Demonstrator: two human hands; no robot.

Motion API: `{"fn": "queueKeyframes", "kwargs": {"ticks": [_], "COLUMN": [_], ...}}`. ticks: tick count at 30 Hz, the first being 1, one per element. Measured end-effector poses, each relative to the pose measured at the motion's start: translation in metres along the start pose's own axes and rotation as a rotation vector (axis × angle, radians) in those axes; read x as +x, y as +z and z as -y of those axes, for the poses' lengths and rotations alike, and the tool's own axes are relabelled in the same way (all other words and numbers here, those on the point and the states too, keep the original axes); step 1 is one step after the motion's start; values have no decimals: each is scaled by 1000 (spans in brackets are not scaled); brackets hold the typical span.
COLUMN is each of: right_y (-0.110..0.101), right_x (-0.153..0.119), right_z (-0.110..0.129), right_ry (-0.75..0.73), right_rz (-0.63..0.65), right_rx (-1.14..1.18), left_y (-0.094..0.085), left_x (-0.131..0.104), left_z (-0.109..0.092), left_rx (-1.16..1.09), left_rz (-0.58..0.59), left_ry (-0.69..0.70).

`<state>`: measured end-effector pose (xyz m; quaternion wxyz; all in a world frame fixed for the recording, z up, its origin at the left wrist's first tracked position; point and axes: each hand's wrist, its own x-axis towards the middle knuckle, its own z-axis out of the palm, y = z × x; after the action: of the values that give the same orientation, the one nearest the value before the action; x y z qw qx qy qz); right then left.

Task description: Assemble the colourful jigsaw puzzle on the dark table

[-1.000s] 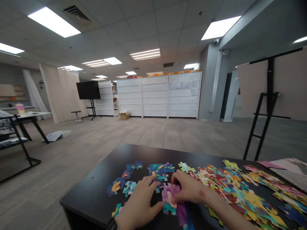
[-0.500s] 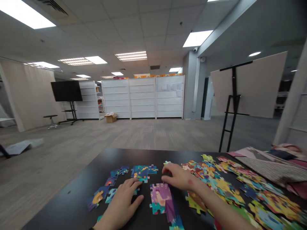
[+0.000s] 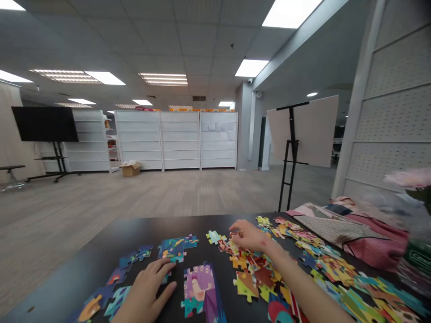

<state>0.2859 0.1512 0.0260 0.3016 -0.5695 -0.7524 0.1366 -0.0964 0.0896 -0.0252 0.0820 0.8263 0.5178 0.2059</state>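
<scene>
My left hand (image 3: 150, 287) lies on the black table, palm down, thumb spread from its fingers. Its fingertips are by the lower edge of a joined blue puzzle section (image 3: 171, 247), and light-blue puzzle pieces (image 3: 117, 299) show left of it. My right hand (image 3: 251, 237) is over the far left part of a heap of loose puzzle pieces (image 3: 259, 269). Its fingers are curled, with a gap between thumb and forefinger; no held piece is visible. Between the hands lies a joined purple puzzle section (image 3: 199, 287) with a pale figure.
A curved chain of dark-blue joined pieces (image 3: 117, 276) runs along the left. More loose pieces (image 3: 336, 267) spread across the right side. Beyond them are a pink and patterned cloth bag (image 3: 373, 233) and a clear bottle (image 3: 417, 260) with a green label. An easel (image 3: 291, 148) stands behind the table.
My view has turned to the right, bringing the bottle into sight. My right hand has moved right, from beside the purple section to over the loose heap. My left hand stays by the blue sections.
</scene>
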Motion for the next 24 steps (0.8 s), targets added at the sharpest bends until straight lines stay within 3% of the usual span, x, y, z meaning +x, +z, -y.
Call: {"fn": "queueKeyframes", "kwargs": {"ticks": [4,8,14,18,21,24], "right_y": [3,0,2,-22,-42,-51], "right_x": [-10,-15,-37,-86,-142,-189], "right_z": [2,9,41,40,20,2], "right_ry": [11,92,97,153,243,259], "right_rz": [171,148,155,169,244,174], "right_rx": [-125,-240,-234,-225,-238,-319], "left_y": [3,10,29,29,29,31], "left_x": [-2,-5,2,6,8,8], "left_z": [12,30,66,76,77,77], "left_rx": [5,50,64,39,25,-4], "left_rz": [-74,-170,-265,-264,-269,-271], "left_ry": [62,151,284,323,346,360]}}
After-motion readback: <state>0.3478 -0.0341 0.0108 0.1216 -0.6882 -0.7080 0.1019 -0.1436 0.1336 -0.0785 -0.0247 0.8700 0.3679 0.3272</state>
